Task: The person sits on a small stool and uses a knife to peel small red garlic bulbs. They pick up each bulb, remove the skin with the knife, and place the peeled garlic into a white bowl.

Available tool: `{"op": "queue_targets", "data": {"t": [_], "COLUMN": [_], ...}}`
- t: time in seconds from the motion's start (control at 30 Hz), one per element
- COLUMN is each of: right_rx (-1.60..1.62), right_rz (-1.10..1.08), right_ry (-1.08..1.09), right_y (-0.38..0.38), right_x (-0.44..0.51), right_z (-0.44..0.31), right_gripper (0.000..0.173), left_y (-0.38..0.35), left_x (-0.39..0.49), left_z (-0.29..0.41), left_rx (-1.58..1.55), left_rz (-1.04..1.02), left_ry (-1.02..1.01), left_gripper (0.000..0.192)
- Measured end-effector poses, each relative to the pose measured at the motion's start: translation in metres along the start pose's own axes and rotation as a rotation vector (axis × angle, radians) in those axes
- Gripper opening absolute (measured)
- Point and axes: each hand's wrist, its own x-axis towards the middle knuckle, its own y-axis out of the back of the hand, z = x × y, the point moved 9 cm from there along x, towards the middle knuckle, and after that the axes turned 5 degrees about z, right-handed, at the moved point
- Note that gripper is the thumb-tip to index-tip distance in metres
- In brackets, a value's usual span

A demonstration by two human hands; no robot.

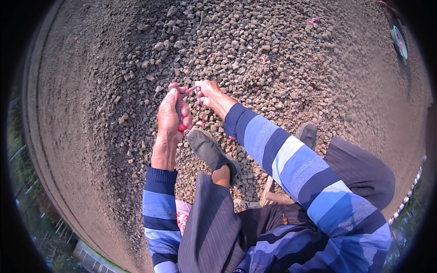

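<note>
My left hand (169, 112) is closed around a dark grey object with pinkish-red ends (178, 105), perhaps a tool handle. Its lower red end shows below my palm, beside my fingers. My right hand (209, 92) pinches the tip of a slim grey-and-red piece (189, 90) that runs from near the top of that object. Whether the two parts are joined, I cannot tell. Both hands are above loose clods of dry soil (235, 51). A small pink-red piece (200, 123) lies just below them, close to the toe of my dark shoe (208, 146).
Part of a wooden stool (278, 198) shows beneath me. Beside my leg is a bag with pink pieces (182, 218). A pale green basin (399, 41) with pink contents stands far right. Pink scraps (312, 22) dot the clods. Smoother soil (61, 112) spreads on the left.
</note>
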Motion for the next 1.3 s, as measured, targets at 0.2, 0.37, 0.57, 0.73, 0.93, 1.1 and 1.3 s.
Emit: {"op": "queue_targets", "data": {"t": [0.2,0.37,0.57,0.73,0.93,1.1,1.3], "right_rx": [-0.184,-0.092,-0.200,-0.491,-0.705,-0.839,-0.935], "right_rz": [-0.052,0.058,0.050,-0.030,-0.091,0.010,0.064], "right_ry": [0.048,-0.006,0.109,0.231,0.446,0.545,0.631], "right_y": [0.014,0.014,0.015,0.038,0.053,0.052,0.047], "right_x": [-0.003,0.006,-0.001,-0.015,-0.020,-0.018,-0.013], "right_z": [-0.008,-0.002,-0.007,-0.008,-0.025,-0.040,-0.044], "right_gripper": [0.024,0.025,0.028,0.014,0.032,0.025,0.036], "left_y": [-0.006,-0.008,-0.003,0.001,-0.002,0.000,0.001], "left_x": [-0.001,-0.002,0.006,0.011,0.016,0.019,0.020], "left_z": [-0.003,-0.009,0.004,0.008,0.019,0.022,0.021], "left_rx": [-0.083,-0.137,-0.140,-0.174,-0.174,-0.175,-0.178], "left_rz": [-0.062,-0.091,-0.116,-0.091,-0.123,-0.136,-0.143], "left_ry": [-0.091,-0.068,-0.070,-0.020,-0.025,-0.042,-0.025], "left_gripper": [0.041,0.041,0.041,0.042,0.039,0.037,0.037]}}
